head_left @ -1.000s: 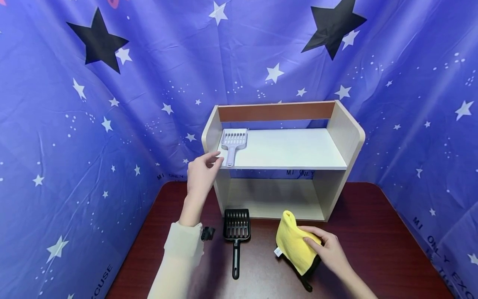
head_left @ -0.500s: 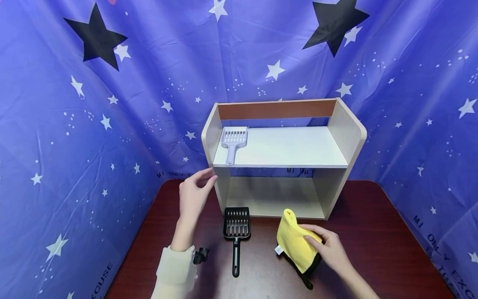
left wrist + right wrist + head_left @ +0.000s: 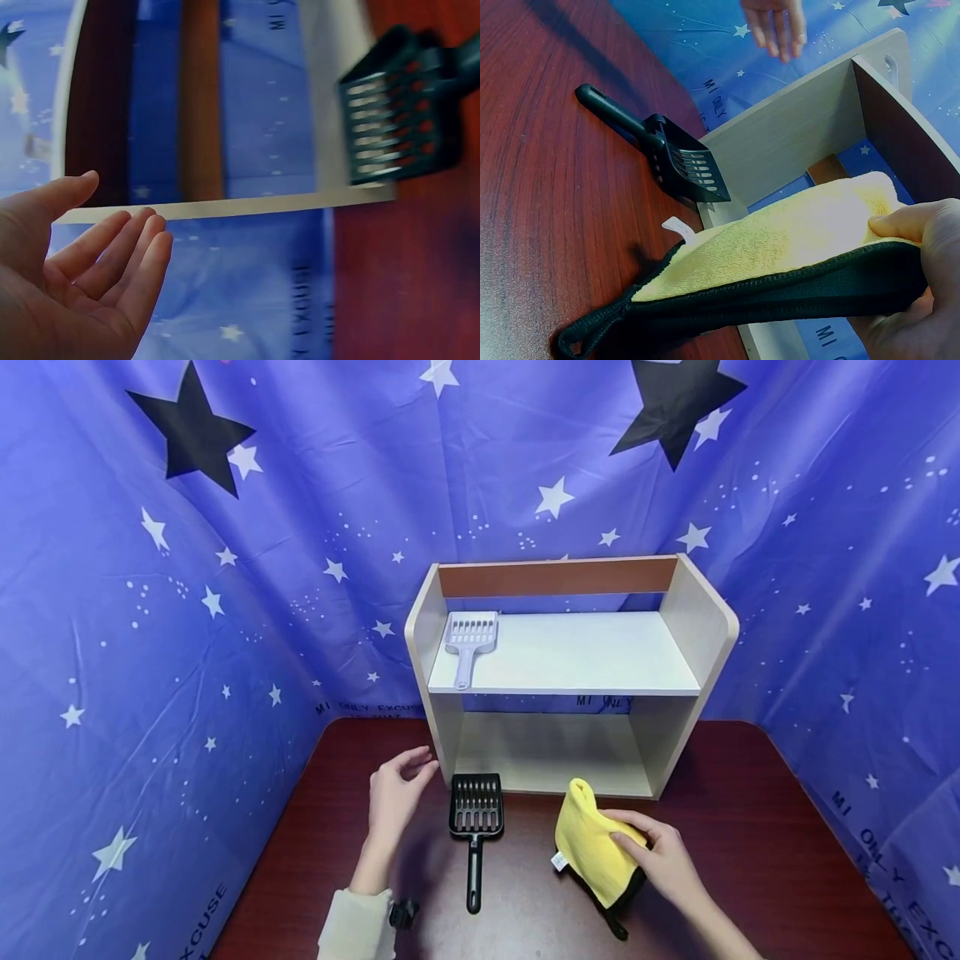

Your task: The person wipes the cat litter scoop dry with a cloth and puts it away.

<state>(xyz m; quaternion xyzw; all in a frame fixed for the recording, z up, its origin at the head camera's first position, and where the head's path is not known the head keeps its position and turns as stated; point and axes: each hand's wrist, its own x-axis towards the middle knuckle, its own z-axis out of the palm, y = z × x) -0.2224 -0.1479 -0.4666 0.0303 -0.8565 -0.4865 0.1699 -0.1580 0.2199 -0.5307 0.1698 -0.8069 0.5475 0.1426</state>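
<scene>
My right hand (image 3: pixel 662 860) pinches a folded yellow cleaning cloth (image 3: pixel 596 843) between thumb and fingers. The cloth has a black border and back, a white tag and a black hanging loop (image 3: pixel 592 330). My left hand (image 3: pixel 401 793) holds nothing; its fingers are loosely bent with the thumb apart, beside the shelf's left side. Just right of it, a black litter scoop (image 3: pixel 476 810) lies on the table, slotted head toward the shelf and handle toward me. A pale lavender litter scoop (image 3: pixel 471 639) lies at the left end of the white upper shelf.
A two-level wooden shelf unit (image 3: pixel 682 718) stands at the back of the dark red table (image 3: pixel 750 843). Its side panels rise above the upper board. Behind and on both sides hangs a blue curtain (image 3: pixel 300 568) with stars.
My left hand has come down from beside the lavender scoop's handle to the shelf's lower left side. My right hand and the cloth have stayed nearly in place.
</scene>
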